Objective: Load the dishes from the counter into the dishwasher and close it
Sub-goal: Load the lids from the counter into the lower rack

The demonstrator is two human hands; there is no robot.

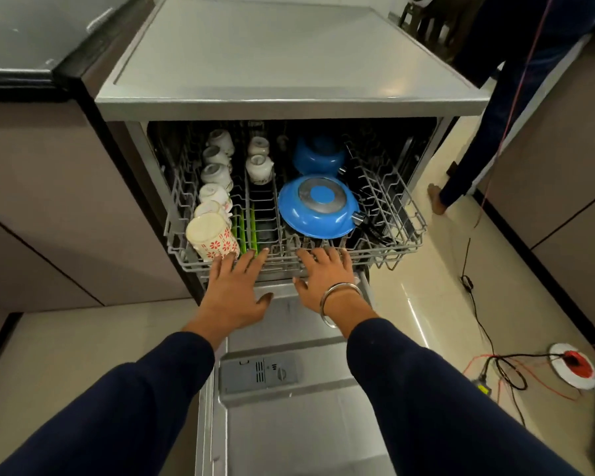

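Two flat hands on the front of a full dishwasher rack.

Far left, a dark counter (31,39) beside the grey dishwasher top (282,56). Below that, the wire rack (409,214) pulled partway out over the open door (289,424). Down the rack's left side, a row of white cups (217,173) lying tipped, with a cream mug with red flowers (213,238) nearest the front. Left hand (234,290) spread out, fingers straight, touching the rack's front rail just beside that mug, holding nothing. In the middle, two more small white cups (259,163). Right hand (323,280) flat too, fingers straight on the front rail, gripping nothing, silver bangle (339,304) on the wrist. Behind it, a blue pan (318,204) upside down, and a blue bowl (318,158) farther back. Far right, another person's leg and bare foot (438,201) on the tile floor, plus black and red wires (488,355).
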